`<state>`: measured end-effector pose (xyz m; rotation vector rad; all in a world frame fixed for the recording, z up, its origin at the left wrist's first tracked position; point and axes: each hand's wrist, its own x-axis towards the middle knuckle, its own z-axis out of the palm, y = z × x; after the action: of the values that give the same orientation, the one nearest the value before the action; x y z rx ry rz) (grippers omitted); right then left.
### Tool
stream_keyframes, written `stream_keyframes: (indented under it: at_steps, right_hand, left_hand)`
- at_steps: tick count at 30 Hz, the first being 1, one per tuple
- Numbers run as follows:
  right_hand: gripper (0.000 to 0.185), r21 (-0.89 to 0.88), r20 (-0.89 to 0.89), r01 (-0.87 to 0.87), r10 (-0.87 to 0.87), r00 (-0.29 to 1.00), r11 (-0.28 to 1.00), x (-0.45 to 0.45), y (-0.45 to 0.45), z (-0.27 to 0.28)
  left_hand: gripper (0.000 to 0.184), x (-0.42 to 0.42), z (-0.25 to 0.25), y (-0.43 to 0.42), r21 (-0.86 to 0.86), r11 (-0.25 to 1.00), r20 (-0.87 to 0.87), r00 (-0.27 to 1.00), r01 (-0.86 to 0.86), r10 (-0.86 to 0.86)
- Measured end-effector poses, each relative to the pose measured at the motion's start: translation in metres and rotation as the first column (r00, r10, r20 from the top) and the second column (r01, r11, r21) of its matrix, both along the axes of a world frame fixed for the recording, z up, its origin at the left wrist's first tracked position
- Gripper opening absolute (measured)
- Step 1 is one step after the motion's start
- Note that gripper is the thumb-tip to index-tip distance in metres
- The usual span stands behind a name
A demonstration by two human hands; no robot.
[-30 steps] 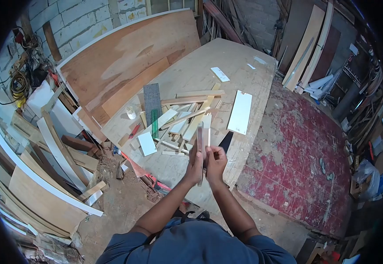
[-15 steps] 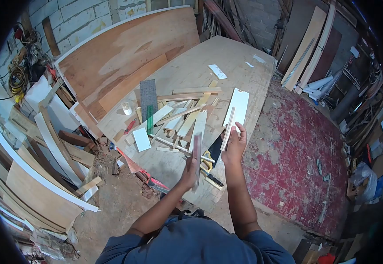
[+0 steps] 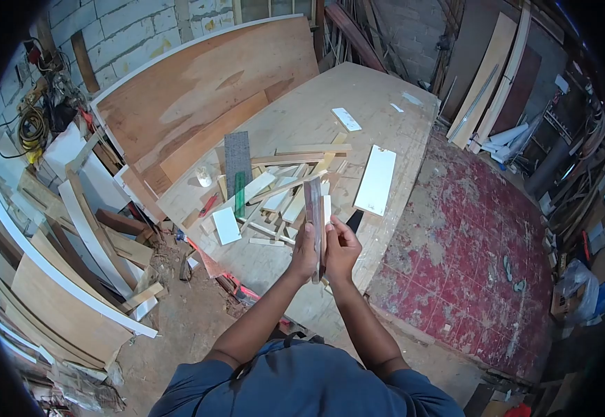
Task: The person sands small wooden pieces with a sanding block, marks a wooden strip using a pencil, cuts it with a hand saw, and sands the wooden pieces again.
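Note:
In front of my body I hold two narrow pieces side by side, pointing away from me. My left hand (image 3: 305, 256) is closed on a grey-brown strip (image 3: 313, 201), seen nearly edge-on. Pale wood strip (image 3: 326, 208) is pinched in my right hand (image 3: 341, 251), close against the grey-brown one; whether they touch all along cannot be made out. Beyond the hands lies a heap of wood offcuts (image 3: 294, 203). A handsaw's dark blade (image 3: 354, 221) shows past my right hand, its handle hidden.
The plywood-topped table (image 3: 386, 101) carries a white board (image 3: 376, 179), a green strip (image 3: 239, 196), a grey textured piece (image 3: 237, 154), a red-handled tool (image 3: 208, 204) and a small jar (image 3: 203, 178). Large plywood panels (image 3: 198, 97) lean at the left. Red flooring (image 3: 455, 278) lies right.
My right hand has moved left and nearer, bringing the pale strip beside the grey-brown strip in my left hand. The saw's yellow handle has become hidden behind my hands.

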<state>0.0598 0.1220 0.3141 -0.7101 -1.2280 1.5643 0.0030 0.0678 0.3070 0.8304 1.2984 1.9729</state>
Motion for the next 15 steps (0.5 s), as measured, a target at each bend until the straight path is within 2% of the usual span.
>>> stream_keyframes:
  at_steps: [2,3,5,7,8,9,10,11,12,13,14,15]
  right_hand:
    - [0.025,0.040,0.040,0.047,-0.048,0.998,0.998,-0.003,0.011,-0.004]
    - [0.024,0.086,0.007,0.109,-0.110,0.994,0.990,-0.006,0.021,-0.004]
    - [0.020,0.147,-0.039,0.219,-0.215,0.976,0.965,-0.010,0.039,0.004]
    - [0.018,0.087,-0.056,0.187,-0.182,0.982,0.979,-0.010,0.059,-0.002]
    - [0.016,0.031,-0.078,0.155,-0.152,0.985,0.987,-0.008,0.071,-0.009]
    - [0.019,-0.182,-0.223,-0.082,0.040,0.974,0.980,-0.002,0.082,-0.015]
    - [0.019,-0.184,-0.222,-0.078,0.036,0.974,0.980,0.002,0.086,-0.024]
    - [0.023,-0.353,-0.283,-0.254,0.156,0.946,0.900,0.008,0.086,-0.028]
    - [0.027,-0.495,-0.364,-0.417,0.253,0.896,0.763,0.012,0.085,-0.028]
    - [0.032,-0.504,-0.251,-0.388,0.299,0.921,0.772,0.013,0.082,-0.030]
    - [0.037,-0.503,-0.218,-0.384,0.316,0.923,0.774,0.015,0.077,-0.026]
    - [0.038,-0.504,-0.233,-0.409,0.336,0.913,0.761,0.018,0.074,-0.024]
  left_hand:
    - [0.067,0.008,-0.011,0.001,-0.017,1.000,-0.134,0.991,0.001,-0.003]
    - [0.067,0.012,-0.018,-0.004,-0.117,0.993,-0.287,0.958,-0.027,-0.008]
    - [0.062,0.021,-0.031,-0.012,-0.183,0.982,-0.349,0.931,0.043,-0.105]
    - [0.060,0.023,-0.032,-0.018,-0.226,0.973,-0.463,0.876,0.033,-0.138]
    - [0.060,0.019,-0.035,-0.020,-0.228,0.973,-0.463,0.876,0.034,-0.139]
    - [0.062,0.011,-0.043,-0.020,-0.294,0.956,-0.328,0.938,0.013,-0.113]
    - [0.063,0.003,-0.052,-0.022,-0.363,0.932,-0.186,0.980,0.001,-0.074]
    - [0.068,-0.008,-0.071,-0.023,-0.381,0.923,-0.146,0.989,-0.055,-0.002]
    - [0.068,-0.018,-0.078,-0.026,-0.386,0.921,-0.142,0.990,-0.049,-0.007]
    - [0.069,-0.028,-0.084,-0.028,-0.347,0.938,0.017,0.999,-0.024,0.032]
    - [0.071,-0.035,-0.086,-0.029,-0.306,0.952,0.177,0.982,-0.009,0.066]
    - [0.072,-0.039,-0.076,-0.027,-0.240,0.970,0.230,0.969,-0.036,0.093]
